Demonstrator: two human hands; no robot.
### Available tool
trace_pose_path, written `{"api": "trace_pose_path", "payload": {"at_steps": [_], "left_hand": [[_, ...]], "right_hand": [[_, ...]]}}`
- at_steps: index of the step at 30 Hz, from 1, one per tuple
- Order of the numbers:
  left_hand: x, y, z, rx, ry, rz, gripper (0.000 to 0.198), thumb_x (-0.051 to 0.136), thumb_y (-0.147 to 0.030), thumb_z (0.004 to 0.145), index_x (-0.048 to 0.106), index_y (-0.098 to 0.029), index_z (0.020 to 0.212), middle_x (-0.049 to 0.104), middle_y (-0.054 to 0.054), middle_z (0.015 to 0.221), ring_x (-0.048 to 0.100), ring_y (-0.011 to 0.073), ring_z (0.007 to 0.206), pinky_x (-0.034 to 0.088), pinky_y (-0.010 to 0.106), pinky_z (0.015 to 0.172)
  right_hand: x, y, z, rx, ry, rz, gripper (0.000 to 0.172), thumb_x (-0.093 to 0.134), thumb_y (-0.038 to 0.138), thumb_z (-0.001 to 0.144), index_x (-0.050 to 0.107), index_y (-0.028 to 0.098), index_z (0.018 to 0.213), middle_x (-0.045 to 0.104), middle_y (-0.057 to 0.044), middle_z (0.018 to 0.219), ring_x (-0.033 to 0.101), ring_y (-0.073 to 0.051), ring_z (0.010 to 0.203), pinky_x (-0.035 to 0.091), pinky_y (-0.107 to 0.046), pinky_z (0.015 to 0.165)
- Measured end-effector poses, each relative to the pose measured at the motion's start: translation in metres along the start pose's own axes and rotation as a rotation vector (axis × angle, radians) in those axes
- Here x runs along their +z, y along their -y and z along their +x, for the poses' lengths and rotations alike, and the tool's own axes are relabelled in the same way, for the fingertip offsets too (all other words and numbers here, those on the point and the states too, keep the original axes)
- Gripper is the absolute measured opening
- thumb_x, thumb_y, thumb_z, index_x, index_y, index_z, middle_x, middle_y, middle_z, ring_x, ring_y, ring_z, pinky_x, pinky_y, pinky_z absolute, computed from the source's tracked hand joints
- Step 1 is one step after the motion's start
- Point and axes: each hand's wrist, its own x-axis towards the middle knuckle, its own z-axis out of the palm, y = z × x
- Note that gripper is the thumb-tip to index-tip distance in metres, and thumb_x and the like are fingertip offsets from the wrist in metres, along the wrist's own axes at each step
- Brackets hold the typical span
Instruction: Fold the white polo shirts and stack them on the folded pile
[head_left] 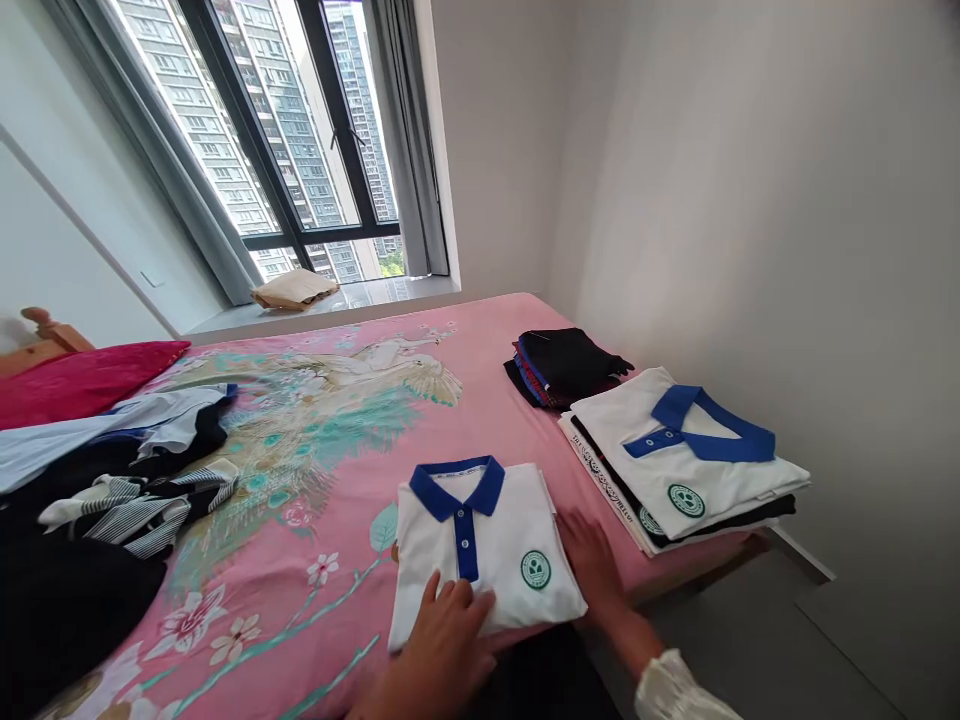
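A folded white polo shirt [491, 545] with a blue collar, blue button strip and round green badge lies on the pink bed near its front edge. My left hand [448, 640] rests on the shirt's lower edge, its fingers outstretched and slightly apart. Along the shirt's right side is my right hand [592, 560], fingers extended against the edge; its thumb is hidden. To the right, another white polo shirt [645, 440] with a blue collar tops a stack of folded shirts. Neither hand touches that stack.
Behind the shirt stack sits a pile of folded dark clothes [570, 365]. Loose, unfolded clothes [142, 500] cover the left of the bed, beside a red pillow [97, 375]. A brown paper bag [295, 288] lies on the windowsill. A wall borders the right side.
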Motion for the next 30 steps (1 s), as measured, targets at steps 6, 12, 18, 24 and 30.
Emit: {"api": "trace_pose_path", "payload": {"at_steps": [6, 12, 18, 24, 30], "left_hand": [[0.021, 0.076, -0.055, -0.530, -0.585, -0.312, 0.045, 0.063, -0.047, 0.072, 0.060, -0.023, 0.109, 0.059, 0.014, 0.116, 0.054, 0.0347, 0.109, 0.041, 0.047, 0.097], [0.001, 0.084, -0.049, -0.636, -0.259, -0.530, 0.032, 0.061, -0.047, 0.072, 0.066, -0.019, 0.086, 0.068, 0.005, 0.078, 0.062, 0.0269, 0.081, 0.045, 0.034, 0.075], [0.016, 0.089, -0.055, -0.614, -0.329, -0.583, 0.011, 0.064, -0.029, 0.063, 0.061, -0.018, 0.066, 0.059, -0.001, 0.061, 0.057, 0.0186, 0.064, 0.039, 0.027, 0.061], [-0.001, 0.108, -0.032, -0.549, -0.426, -0.793, 0.036, 0.061, -0.050, 0.069, 0.066, -0.019, 0.087, 0.070, 0.005, 0.089, 0.064, 0.0216, 0.081, 0.048, 0.029, 0.071], [-0.028, 0.124, 0.020, -0.555, -0.455, -0.726, 0.036, 0.064, -0.049, 0.065, 0.067, -0.018, 0.082, 0.070, 0.004, 0.084, 0.063, 0.0209, 0.079, 0.046, 0.027, 0.069]], "right_hand": [[-0.028, -0.035, -0.046, 0.235, -0.066, 0.260, 0.044, 0.034, 0.046, 0.092, 0.065, 0.018, 0.107, 0.066, -0.011, 0.113, 0.056, -0.025, 0.110, 0.040, -0.040, 0.100], [-0.028, 0.028, -0.027, 0.540, 0.319, 0.307, 0.043, 0.045, 0.062, 0.081, 0.061, 0.022, 0.084, 0.070, -0.006, 0.083, 0.064, -0.024, 0.078, 0.045, -0.032, 0.069], [-0.028, 0.022, -0.035, 0.522, 0.280, 0.276, 0.032, 0.045, 0.052, 0.081, 0.057, 0.022, 0.078, 0.067, -0.004, 0.073, 0.062, -0.022, 0.068, 0.041, -0.030, 0.062], [-0.031, 0.018, 0.003, 0.424, 0.137, 0.350, 0.033, 0.047, 0.044, 0.081, 0.058, 0.019, 0.100, 0.068, -0.008, 0.099, 0.063, -0.020, 0.087, 0.046, -0.029, 0.077], [-0.015, 0.018, 0.062, 0.474, 0.162, 0.329, 0.031, 0.049, 0.039, 0.082, 0.059, 0.017, 0.102, 0.068, -0.008, 0.098, 0.062, -0.018, 0.084, 0.044, -0.028, 0.073]]}}
